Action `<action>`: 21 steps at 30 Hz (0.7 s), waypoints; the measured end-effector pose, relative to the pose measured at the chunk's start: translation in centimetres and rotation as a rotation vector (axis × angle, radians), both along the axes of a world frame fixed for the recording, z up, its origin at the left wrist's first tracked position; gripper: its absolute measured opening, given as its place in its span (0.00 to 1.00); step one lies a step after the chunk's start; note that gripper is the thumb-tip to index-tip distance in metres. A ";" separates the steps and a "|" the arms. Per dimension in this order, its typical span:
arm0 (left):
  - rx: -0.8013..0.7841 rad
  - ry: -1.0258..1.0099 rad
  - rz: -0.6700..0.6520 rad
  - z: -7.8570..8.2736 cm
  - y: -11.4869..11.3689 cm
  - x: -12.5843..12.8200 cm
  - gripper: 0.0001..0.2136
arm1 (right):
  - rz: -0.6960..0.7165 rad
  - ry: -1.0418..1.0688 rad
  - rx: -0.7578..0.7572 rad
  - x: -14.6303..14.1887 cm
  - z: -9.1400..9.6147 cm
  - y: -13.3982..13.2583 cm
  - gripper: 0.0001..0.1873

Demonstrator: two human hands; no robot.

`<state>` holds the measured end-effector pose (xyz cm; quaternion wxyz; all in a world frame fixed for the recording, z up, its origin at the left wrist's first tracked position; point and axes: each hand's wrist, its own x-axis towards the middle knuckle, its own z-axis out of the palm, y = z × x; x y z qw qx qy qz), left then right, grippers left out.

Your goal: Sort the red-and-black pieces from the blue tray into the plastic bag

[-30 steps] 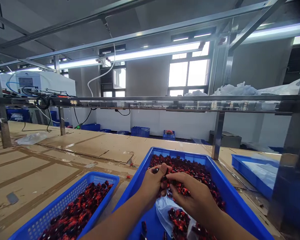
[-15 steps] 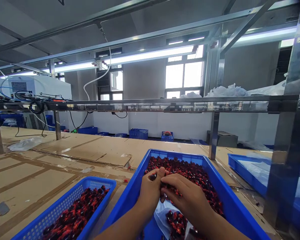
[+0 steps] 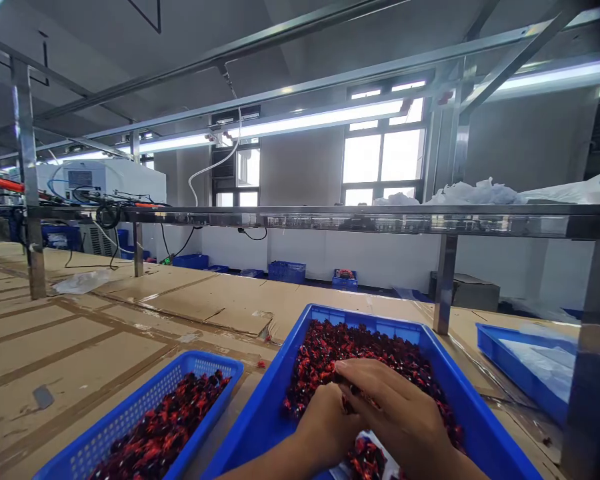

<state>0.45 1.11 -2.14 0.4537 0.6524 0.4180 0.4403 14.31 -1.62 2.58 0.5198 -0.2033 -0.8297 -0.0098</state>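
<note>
Both my hands are over a large blue tray point(image 3: 250, 427) heaped with small dark red and black pieces point(image 3: 325, 353). My left hand point(image 3: 327, 423) is closed, its fingers curled and mostly hidden behind the other hand. Lying across it from the right, my right hand point(image 3: 397, 407) has its fingers bent and drawn together. A bit of dark red shows between the two hands, too covered to name. Below them, a white plastic sheet point(image 3: 393, 467) with more of the pieces on it is partly visible in the tray.
To the left, a perforated blue basket point(image 3: 180, 363) holds more red and black pieces. A blue tray with white plastic point(image 3: 510, 353) lies to the right. Metal posts point(image 3: 447, 283) and a shelf rail point(image 3: 300, 219) rise over the cardboard-covered table point(image 3: 80, 360).
My hands have moved lower and slightly right, and my right hand now covers more of the left. The view has shifted, so the surroundings appear farther right.
</note>
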 end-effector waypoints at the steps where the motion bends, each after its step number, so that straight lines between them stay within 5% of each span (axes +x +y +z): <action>1: 0.031 0.080 -0.002 -0.2 -0.1 0.0 0.14 | -0.014 0.081 -0.108 -0.1 0.1 0.2 0.22; 6: 0.118 0.402 0.034 -0.7 -0.1 -0.2 0.17 | 0.163 0.703 -0.905 0.5 0.5 2.6 0.17; 10: 0.141 0.459 0.048 -0.4 -0.1 -0.5 0.17 | 0.275 0.852 -1.172 2.0 0.7 4.0 0.09; 13: 0.177 0.479 0.074 0.1 0.0 -0.6 0.18 | 0.105 0.552 -1.119 1.9 0.8 3.4 0.09; 17: 0.195 0.422 0.070 0.4 0.4 -0.7 0.17 | -0.218 -0.089 -0.724 0.9 0.6 1.9 0.06; 21: 0.205 0.373 0.067 0.2 0.8 -1.0 0.13 | -0.289 -0.243 -0.688 0.3 0.0 1.4 0.08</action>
